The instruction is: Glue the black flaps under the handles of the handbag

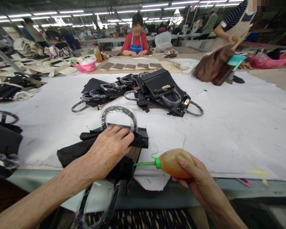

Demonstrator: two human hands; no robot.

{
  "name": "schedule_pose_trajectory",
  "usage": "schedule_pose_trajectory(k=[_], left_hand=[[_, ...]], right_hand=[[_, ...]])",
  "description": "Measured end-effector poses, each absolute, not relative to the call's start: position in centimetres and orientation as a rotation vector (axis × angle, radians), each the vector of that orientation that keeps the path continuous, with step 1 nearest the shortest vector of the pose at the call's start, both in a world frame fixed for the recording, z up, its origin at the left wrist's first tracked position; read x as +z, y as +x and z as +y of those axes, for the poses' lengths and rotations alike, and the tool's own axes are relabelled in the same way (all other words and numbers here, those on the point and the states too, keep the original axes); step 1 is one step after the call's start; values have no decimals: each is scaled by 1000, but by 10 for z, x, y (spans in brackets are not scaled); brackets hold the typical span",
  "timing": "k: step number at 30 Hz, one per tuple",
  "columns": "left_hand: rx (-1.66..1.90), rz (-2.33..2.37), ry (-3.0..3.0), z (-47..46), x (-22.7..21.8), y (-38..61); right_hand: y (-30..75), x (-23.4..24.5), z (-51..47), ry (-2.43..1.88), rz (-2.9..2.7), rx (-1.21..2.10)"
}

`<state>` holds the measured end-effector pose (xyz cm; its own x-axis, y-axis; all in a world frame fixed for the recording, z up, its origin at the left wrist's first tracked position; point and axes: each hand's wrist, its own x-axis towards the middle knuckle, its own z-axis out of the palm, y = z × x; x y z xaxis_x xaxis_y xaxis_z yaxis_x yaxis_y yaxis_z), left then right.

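A black handbag [73, 152] lies at the front edge of the table, its plastic-wrapped handles [119, 109] sticking out at the far and near sides. My left hand [113, 144] is closed over the bag's folded black material. In my right hand [193, 170] is a glue bottle [175, 163] with amber liquid, a green cap and a long thin green nozzle. The bottle is tilted sideways, and its nozzle tip meets the bag's edge just right of my left hand; exact contact is hard to make out.
Several black handbags [162, 87] are heaped mid-table on white paper [228, 127]. More black bags [4, 140] lie at the left edge. A pink basket [85, 66] and a brown bag [212, 63] stand farther back. Across the table sits a person in red [143, 44]; another stands at right.
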<state>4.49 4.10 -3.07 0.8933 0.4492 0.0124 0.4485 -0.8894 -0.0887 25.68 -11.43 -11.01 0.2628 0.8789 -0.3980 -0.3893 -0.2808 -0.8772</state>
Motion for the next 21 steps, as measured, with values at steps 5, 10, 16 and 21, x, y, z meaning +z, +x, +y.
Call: schedule_pose_trajectory(k=[5,10,16,21], left_hand=[[-1,-705,-2970,42,-31,46],[-28,-701,-2960,43,-34,45],[-32,-709,-2950,43,-35,46],[-54,-702,-2944,44,-35,46]], right_hand=[[252,-109,-118,-1313,-471,1349],[250,-113,-123,-1305,-469,1367],[249,-105,-130,-1334,-558,1310],[249,-94,-135,-1396,-698,1262]])
